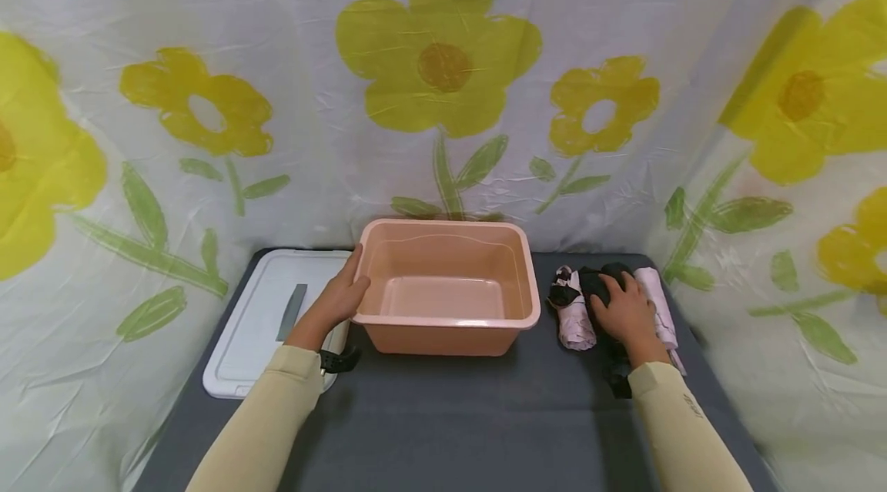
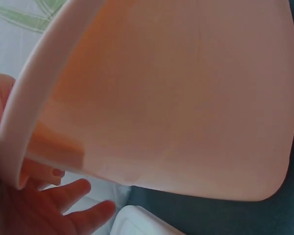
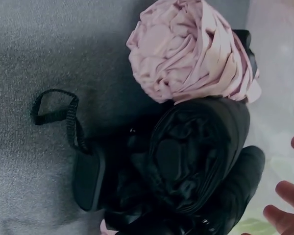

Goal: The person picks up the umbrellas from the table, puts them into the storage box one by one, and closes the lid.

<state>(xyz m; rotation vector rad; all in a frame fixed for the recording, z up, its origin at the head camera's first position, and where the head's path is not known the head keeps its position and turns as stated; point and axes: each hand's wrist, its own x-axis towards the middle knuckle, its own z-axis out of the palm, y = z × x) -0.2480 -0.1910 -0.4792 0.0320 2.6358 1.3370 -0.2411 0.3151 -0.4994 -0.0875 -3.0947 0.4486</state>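
My left hand [image 1: 338,294] grips the left rim of a peach plastic basin [image 1: 443,334]; in the left wrist view, fingers [image 2: 90,215] show below the rim. My right hand [image 1: 627,311] is over dark folded umbrellas on the right, its fingers [image 3: 289,196] spread apart from them in the right wrist view. One black umbrella [image 3: 186,156] lies rolled beside another black one [image 3: 247,181]. A pink rolled umbrella [image 1: 577,322] with black at its top lies left of them. A second pink roll [image 1: 657,307] lies on their right, partly hidden by the hand.
A white lid [image 1: 242,322] lies at the left of the dark tabletop [image 1: 450,415], with a grey strip [image 1: 292,311] on it. The basin stands mid-table, near the flowered curtain [image 1: 298,92] behind. A black wrist strap [image 3: 54,117] loops out from an umbrella handle.
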